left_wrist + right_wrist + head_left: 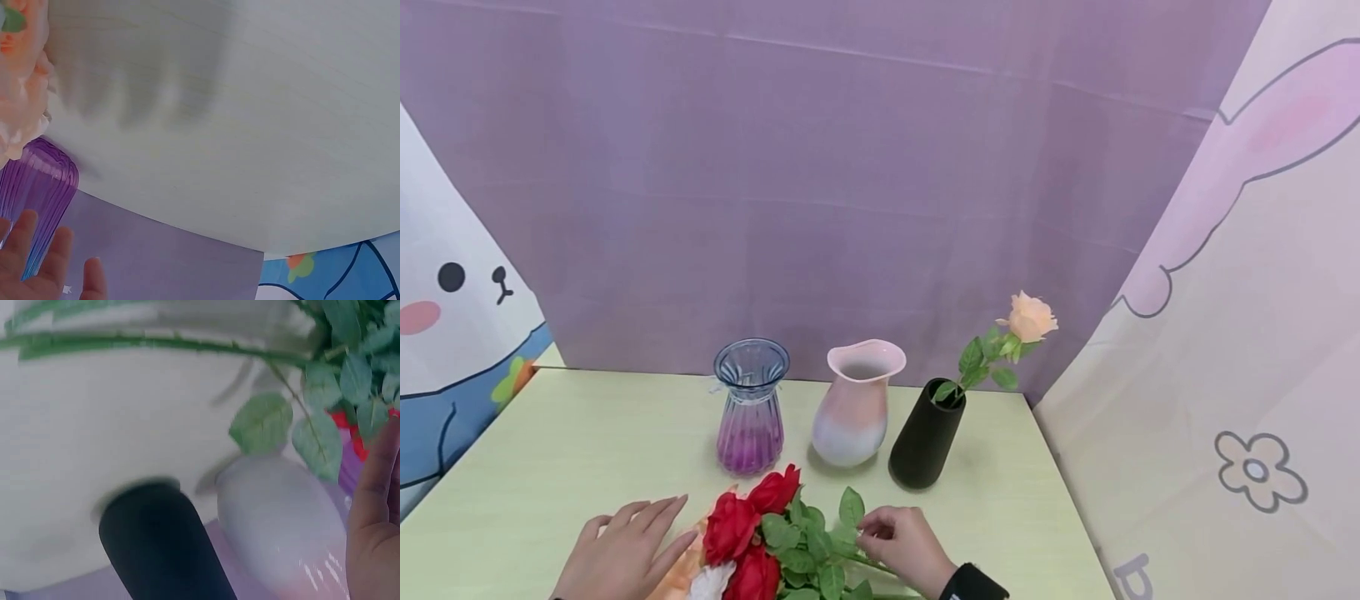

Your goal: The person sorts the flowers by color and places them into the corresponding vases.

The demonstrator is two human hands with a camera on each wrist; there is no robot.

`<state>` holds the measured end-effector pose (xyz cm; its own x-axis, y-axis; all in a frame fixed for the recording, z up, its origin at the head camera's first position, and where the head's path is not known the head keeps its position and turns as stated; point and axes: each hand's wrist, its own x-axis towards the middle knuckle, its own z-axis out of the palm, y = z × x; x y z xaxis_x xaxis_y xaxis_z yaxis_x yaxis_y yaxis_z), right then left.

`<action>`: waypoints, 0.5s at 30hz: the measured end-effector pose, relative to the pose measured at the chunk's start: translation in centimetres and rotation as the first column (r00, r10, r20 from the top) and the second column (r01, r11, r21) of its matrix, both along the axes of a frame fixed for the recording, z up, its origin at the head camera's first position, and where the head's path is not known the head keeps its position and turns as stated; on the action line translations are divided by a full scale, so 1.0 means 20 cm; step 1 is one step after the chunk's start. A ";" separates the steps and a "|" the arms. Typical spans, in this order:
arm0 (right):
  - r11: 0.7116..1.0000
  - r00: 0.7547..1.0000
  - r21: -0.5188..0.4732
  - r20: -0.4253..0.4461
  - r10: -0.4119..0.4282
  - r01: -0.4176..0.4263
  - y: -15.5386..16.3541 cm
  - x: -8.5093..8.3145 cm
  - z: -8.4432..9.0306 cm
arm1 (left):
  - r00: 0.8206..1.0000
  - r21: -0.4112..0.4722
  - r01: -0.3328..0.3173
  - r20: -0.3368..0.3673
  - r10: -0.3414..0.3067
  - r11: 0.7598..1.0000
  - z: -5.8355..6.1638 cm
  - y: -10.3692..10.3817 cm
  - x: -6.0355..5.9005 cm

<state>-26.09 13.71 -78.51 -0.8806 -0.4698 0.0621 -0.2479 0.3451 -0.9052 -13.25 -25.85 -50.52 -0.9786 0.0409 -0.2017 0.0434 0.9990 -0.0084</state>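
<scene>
Red roses [732,528] with green leaves [808,542] lie in a bunch at the table's front, heads to the left and stems to the right. A white flower [711,581] and peach flowers [22,87] are beside them. My left hand [628,550] hovers over the table left of the flower heads, fingers spread and nothing held. My right hand [910,546] is at the leaves and stems, its fingers loosely bent with thumb and forefinger tips close together. In the right wrist view, its fingers [375,481] look fairly straight beside the leaves; whether they touch is unclear.
Behind the bunch stand a blue-purple glass vase [751,429], a pink-white vase [852,421] and a slanted black vase [925,442] with one peach rose [1032,317] in it. A purple cloth [790,192] hangs at the table's back edge.
</scene>
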 end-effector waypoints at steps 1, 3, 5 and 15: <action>1.000 1.000 0.016 0.008 0.012 -0.012 0.00 0.00 -0.06 | 1.000 -0.002 0.001 -0.003 -0.001 1.000 0.00 0.00 0.00; 0.998 0.999 0.047 0.016 0.044 -0.045 -0.01 0.00 -0.19 | 1.000 -0.006 0.005 -0.006 -0.005 1.000 0.00 -0.01 0.00; 0.994 0.997 0.082 0.033 0.069 -0.071 -0.02 -0.01 -0.33 | 1.000 -0.008 0.005 -0.006 -0.005 1.000 -0.01 -0.01 0.00; 0.958 0.989 0.250 0.067 0.128 -0.141 -0.08 0.00 -0.74 | 1.000 0.000 -0.004 0.016 0.004 1.000 -0.02 -0.01 0.02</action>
<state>-26.07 12.08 -93.22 -0.8070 -0.5790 -0.1162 -0.2653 0.5313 -0.8045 -12.88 -26.05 -50.99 -0.9755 0.0365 -0.2171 0.0392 0.9992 -0.0081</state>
